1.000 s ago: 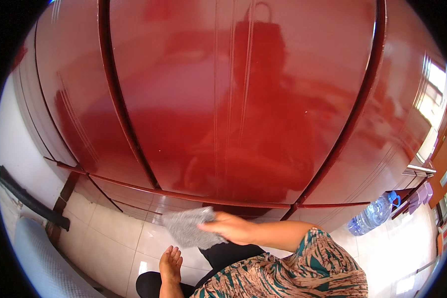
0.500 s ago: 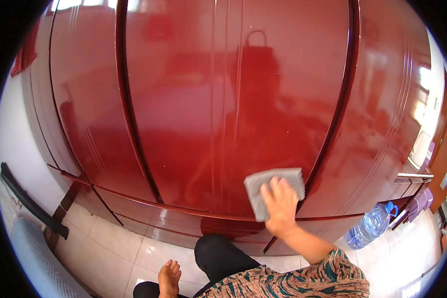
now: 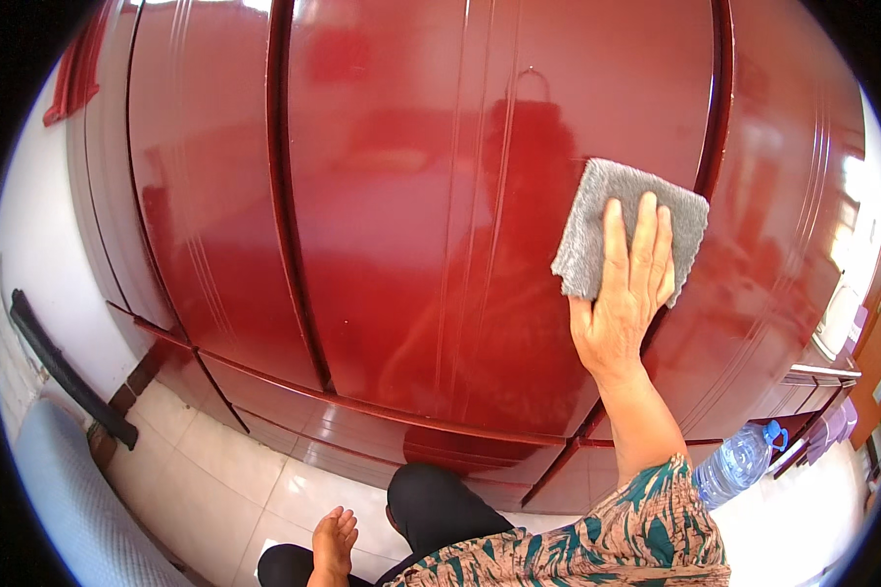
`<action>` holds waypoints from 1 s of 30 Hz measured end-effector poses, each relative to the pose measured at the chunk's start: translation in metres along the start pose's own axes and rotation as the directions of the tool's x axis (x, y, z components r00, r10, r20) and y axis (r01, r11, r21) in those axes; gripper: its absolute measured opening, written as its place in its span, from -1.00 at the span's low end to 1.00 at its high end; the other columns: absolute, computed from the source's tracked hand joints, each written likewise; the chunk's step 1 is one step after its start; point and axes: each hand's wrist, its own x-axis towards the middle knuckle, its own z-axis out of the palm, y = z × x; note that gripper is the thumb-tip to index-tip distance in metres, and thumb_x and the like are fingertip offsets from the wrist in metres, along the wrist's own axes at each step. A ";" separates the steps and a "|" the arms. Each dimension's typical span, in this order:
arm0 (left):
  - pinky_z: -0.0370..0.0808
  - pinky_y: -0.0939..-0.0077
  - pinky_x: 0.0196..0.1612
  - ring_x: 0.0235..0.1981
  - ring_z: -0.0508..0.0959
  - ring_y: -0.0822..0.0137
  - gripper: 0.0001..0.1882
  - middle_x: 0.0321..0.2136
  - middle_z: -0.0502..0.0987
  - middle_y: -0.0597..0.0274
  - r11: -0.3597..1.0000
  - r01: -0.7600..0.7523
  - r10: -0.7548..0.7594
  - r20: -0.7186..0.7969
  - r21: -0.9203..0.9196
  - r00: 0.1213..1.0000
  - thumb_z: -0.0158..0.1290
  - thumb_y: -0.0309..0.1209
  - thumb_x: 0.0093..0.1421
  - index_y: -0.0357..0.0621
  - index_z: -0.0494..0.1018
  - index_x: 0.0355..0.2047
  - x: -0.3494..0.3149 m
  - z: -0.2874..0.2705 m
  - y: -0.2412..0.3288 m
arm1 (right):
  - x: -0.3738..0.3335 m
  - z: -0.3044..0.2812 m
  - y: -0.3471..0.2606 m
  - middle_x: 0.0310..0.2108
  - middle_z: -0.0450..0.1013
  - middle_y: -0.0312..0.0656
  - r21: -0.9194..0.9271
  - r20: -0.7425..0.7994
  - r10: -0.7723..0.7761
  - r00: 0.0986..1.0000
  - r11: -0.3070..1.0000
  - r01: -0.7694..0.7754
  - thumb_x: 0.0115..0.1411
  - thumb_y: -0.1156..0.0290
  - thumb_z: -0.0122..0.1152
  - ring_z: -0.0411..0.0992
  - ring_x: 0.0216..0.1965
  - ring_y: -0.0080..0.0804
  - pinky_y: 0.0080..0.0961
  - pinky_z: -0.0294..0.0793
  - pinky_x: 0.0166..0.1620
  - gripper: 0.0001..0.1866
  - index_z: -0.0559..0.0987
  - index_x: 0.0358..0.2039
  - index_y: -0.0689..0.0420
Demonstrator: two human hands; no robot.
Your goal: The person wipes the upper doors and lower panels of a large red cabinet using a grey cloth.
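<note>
1. Right hand lay flat, fingers straight — it pressed a gray cloth against the glossy red door, at its right edge.
2. Left hand, loosely open and empty, was between the black-clad knees.
3. Past the patterned sleeve — a blue bottle.

gray fuzzy cloth | spread flat | on glossy red door, right side

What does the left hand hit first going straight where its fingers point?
Probably the red cabinet's lower front; the left hand points toward it over the floor tiles, though depth is unclear.
</note>
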 end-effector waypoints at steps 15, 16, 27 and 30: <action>0.36 0.32 0.08 -0.02 0.47 0.24 -0.53 -0.02 0.47 0.09 1.000 -0.006 0.004 -0.052 -0.021 0.999 -0.13 -0.23 0.27 -0.22 0.28 0.11 -0.005 0.008 0.001 | -0.136 0.026 -0.079 0.31 0.11 -0.11 0.652 0.494 -0.702 0.513 0.689 0.316 0.18 0.47 -0.21 0.13 0.30 -0.45 -0.58 0.16 0.18 -0.43 0.25 0.25 0.16; 0.38 0.34 0.05 -0.05 0.49 0.26 -0.57 -0.05 0.49 0.11 1.000 -0.007 0.004 -0.079 -0.027 0.997 -0.12 -0.23 0.28 -0.21 0.31 0.08 -0.007 0.002 0.004 | -0.120 0.028 -0.085 0.30 0.13 -0.10 0.639 0.481 -0.665 0.571 0.712 0.291 0.14 0.48 -0.17 0.14 0.29 -0.42 -0.54 0.18 0.18 -0.43 0.28 0.23 0.18; 0.37 0.31 0.09 -0.02 0.47 0.24 -0.54 -0.04 0.47 0.10 0.999 -0.032 0.032 -0.067 -0.008 0.997 -0.15 -0.24 0.27 -0.23 0.28 0.10 -0.019 0.009 0.013 | 0.058 0.031 -0.043 0.36 -0.03 -0.07 0.027 0.012 -0.062 0.998 0.998 0.061 0.06 0.39 0.19 -0.12 0.38 -0.14 -0.11 -0.07 0.26 -0.27 0.24 0.28 -0.07; 0.38 0.34 0.07 -0.04 0.48 0.25 -0.56 -0.05 0.48 0.10 1.000 -0.028 0.027 -0.042 -0.014 0.999 -0.14 -0.24 0.28 -0.22 0.29 0.09 -0.017 0.016 0.013 | 0.036 0.041 -0.069 0.32 0.08 -0.06 0.107 0.122 -0.234 0.965 0.969 0.222 -0.03 0.52 0.11 0.00 0.35 -0.13 -0.14 0.03 0.23 -0.27 0.31 0.24 -0.07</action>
